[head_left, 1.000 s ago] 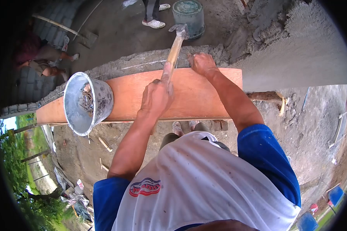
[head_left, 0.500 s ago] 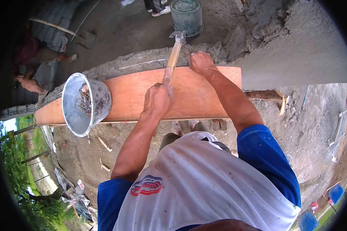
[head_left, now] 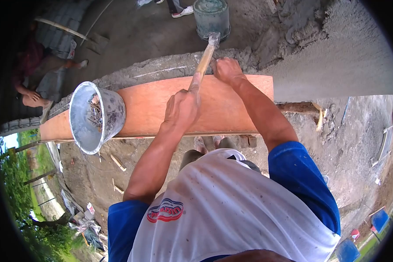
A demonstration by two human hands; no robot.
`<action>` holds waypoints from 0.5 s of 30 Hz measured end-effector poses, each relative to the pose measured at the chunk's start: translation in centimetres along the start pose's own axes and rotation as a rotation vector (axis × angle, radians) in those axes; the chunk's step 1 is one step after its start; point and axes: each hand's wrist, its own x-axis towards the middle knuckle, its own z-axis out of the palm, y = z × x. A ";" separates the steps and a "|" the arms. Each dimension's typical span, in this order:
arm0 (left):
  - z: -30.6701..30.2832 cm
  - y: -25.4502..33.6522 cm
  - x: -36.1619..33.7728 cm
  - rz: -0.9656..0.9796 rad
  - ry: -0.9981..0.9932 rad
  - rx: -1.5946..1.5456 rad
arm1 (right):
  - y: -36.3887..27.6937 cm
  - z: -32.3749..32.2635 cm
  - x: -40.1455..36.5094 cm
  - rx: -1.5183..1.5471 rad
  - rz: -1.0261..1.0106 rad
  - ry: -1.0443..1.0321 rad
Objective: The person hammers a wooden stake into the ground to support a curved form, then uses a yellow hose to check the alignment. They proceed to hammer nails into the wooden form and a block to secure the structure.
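Note:
My left hand [head_left: 182, 109] is wrapped round the wooden handle of a hammer [head_left: 201, 67]. The hammer's grey, crusted head is up near the green bucket [head_left: 212, 19] in the view. My right hand [head_left: 228, 70] is closed at the far edge of a long reddish plywood board [head_left: 148, 105], beside the rough concrete edge [head_left: 161, 65]. Its fingertips are pressed together, and what they pinch is too small to make out. On the board's left part rests a grey plastic pail [head_left: 113, 115] with nails or similar thin pieces inside.
At the upper left a co-worker [head_left: 30, 61] crouches near a long-handled shovel [head_left: 65, 29]. Another person's leg and white shoe [head_left: 182, 12] show beside the green bucket. Wood scraps [head_left: 118, 163] lie on the ground below the board.
The hammer head has swung a little to the right, with my left hand shifting slightly. My right hand stays put. The co-worker's arm and hand at the upper left have moved.

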 end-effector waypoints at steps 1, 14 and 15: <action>0.2 0.0 -0.2 0.019 0.051 0.018 | -0.1 0.0 0.1 0.013 0.017 0.005; -2.4 -1.4 -4.3 -0.103 0.287 -0.269 | -0.8 -0.9 0.7 0.169 0.109 0.062; -2.3 -1.5 -5.3 -0.146 0.268 -0.348 | -1.1 -0.4 1.4 0.182 0.157 0.112</action>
